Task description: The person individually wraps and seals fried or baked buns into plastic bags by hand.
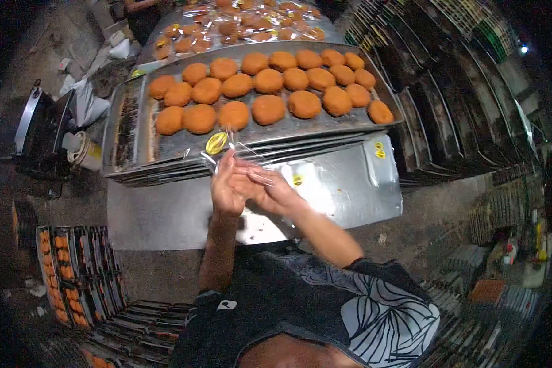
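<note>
Both my hands are raised over the front edge of the baking tray [184,161], with a clear plastic bag [245,150] between them. A yellow oval label [216,143] shows on the bag's film. My left hand [228,189] has its fingers closed on the bag, thumb side up. My right hand [274,191] meets it from the right, its fingers bent and film lying across them. Just beyond the hands, rows of round orange-brown buns [234,115] sit on the tray.
Under the tray is a metal table [159,214], with more clear bags [374,161] at its right. Bagged buns [245,24] are heaped behind. Racks of dark trays [435,116] stand at right. More loaded trays [64,264] are at lower left, near a white bucket [88,153].
</note>
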The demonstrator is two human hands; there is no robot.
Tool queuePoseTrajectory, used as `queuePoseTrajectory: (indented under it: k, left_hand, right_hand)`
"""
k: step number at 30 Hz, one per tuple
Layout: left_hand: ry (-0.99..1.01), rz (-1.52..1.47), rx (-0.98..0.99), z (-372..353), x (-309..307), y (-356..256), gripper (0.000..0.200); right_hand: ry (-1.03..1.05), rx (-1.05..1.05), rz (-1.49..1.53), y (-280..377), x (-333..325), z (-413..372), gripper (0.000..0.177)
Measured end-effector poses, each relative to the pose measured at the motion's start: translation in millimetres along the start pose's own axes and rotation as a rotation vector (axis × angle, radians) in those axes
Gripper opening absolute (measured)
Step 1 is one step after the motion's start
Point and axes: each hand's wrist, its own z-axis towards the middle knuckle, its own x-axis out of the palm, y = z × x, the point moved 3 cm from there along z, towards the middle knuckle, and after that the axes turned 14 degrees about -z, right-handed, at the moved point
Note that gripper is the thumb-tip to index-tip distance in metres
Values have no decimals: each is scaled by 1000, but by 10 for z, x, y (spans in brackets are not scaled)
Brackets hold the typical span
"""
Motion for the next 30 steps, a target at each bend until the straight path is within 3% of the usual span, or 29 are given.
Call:
queuePoseTrajectory:
  k: [1, 2, 4, 5, 6, 7, 8, 10, 12, 14, 15, 18, 19, 20, 22, 23, 25, 28, 30]
  left_hand:
    - [30, -63, -2, -30, 11, -154, 27]
    - [-44, -83, 156, 118, -259, -264, 24]
    - [-140, -57, 394, 113, -145, -661, 26]
    - [-167, -164, 401, 94, -95, -840, 26]
    - [-219, -174, 441, 82, -70, -1004, 29]
    - [-212, -198, 446, 78, -63, -1130, 36]
    - [-203, -225, 448, 86, -71, -1225, 42]
    - [-223, -275, 454, 143, -130, -1394, 44]
    - [-222, -337, 445, 266, -105, -1334, 46]
    - [-146, -270, 460, 300, -49, -1025, 53]
    - [52, -162, 417, 371, -105, -817, 57]
    - [17, 61, 354, 254, 339, -464, 59]
    - [31, -1, 229, 315, 254, -387, 54]
    - [43, -5, 235, 278, 318, -303, 54]
    - [216, 131, 254, 160, 557, -65, 51]
    - [110, -31, 149, 135, 591, 45, 45]
    - [184, 89, 152, 214, 744, 119, 43]
    - [318, 291, 169, 273, 909, 262, 43]
    - [362, 79, -89, 331, 926, 379, 47]
  right_hand:
    - [96, 66, -873, 258, 88, 139, 53]
    - [194, 119, -1746, 505, 105, 289, 52]
    - [110, -483, -2151, 947, -131, 747, 51]
    - [-175, -463, -2819, 1139, -151, 871, 50]
    - [-139, -142, -3125, 1241, -704, 1194, 55]
    - [-196, -334, -2753, 1326, -688, 1186, 49]
    - [-352, -344, -2518, 1338, -703, 1184, 45]
    - [-433, -430, -2137, 1165, -421, 1004, 45]
    - [-609, -1015, -2332, 646, 329, 506, 55]
    - [-455, -1188, -2274, 334, 833, 220, 59]
    - [-491, -1166, -2242, 310, 924, 217, 65]
    - [-583, -1149, -2170, 242, 833, -118, 68]
    - [-593, -1168, -2128, 224, 775, -231, 66]
    - [-596, -1333, -2131, 213, 719, -370, 65]
    - [-659, -1395, -2117, 324, 625, -479, 66]
    - [-650, -1399, -2108, 389, 599, -502, 66]
    - [-728, -1292, -1881, 661, 496, -498, 73]
    - [-606, -1282, -1829, 926, 345, -632, 78]
    - [-531, -1288, -1810, 1051, 148, -712, 78]
